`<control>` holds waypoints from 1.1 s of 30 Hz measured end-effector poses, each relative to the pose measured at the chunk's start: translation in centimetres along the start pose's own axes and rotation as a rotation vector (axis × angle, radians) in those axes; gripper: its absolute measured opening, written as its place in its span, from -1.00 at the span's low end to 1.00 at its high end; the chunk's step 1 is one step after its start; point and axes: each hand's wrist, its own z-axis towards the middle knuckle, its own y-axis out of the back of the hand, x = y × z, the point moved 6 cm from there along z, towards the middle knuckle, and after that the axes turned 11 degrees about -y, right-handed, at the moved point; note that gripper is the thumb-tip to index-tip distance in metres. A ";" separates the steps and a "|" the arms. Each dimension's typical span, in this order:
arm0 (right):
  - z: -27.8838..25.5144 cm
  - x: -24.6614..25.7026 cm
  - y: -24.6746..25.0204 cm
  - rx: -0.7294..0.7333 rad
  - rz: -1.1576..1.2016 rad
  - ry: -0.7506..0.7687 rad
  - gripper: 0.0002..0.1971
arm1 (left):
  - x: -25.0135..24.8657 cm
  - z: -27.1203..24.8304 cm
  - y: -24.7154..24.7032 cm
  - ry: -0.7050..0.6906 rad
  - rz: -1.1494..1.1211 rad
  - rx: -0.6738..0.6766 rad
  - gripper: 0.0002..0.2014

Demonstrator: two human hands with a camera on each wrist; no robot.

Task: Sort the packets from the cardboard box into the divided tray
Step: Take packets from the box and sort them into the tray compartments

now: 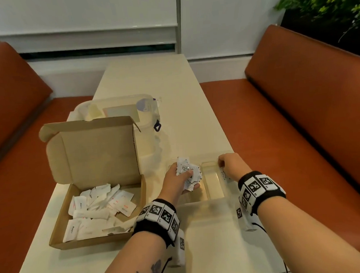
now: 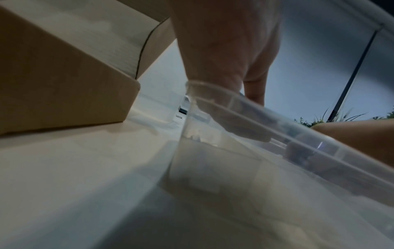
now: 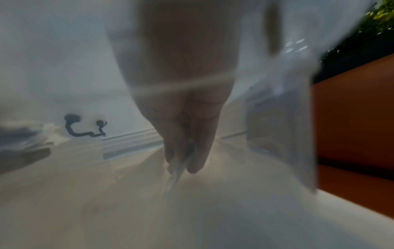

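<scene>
An open cardboard box (image 1: 57, 236) at the left holds several white packets (image 1: 95, 211). To its right stands the clear divided tray (image 1: 211, 200). My left hand (image 1: 183, 178) grips a bunch of white packets (image 1: 187, 169) over the tray's left compartment. My right hand (image 1: 230, 165) reaches into the right compartment with its fingers curled. In the right wrist view its fingertips (image 3: 198, 161) pinch a thin white packet (image 3: 176, 175) that stands on edge against the tray floor. The left wrist view shows the tray's rim (image 2: 255, 121) and the box's side (image 2: 64, 84).
A clear lidded plastic container (image 1: 132, 113) stands behind the box's raised lid. The cream table (image 1: 151, 79) runs on away from me. Orange benches (image 1: 299, 130) flank it on both sides, and a plant (image 1: 324, 1) is at the far right.
</scene>
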 end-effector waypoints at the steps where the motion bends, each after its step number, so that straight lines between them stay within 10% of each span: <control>1: -0.1 0.0 0.0 -0.039 0.011 0.009 -0.68 | 0.0 0.0 0.0 -0.003 -0.002 0.003 -0.68; 33: -3.4 0.1 -1.4 -0.092 -0.075 0.026 -0.64 | -0.3 0.6 0.5 0.003 0.065 0.068 -0.74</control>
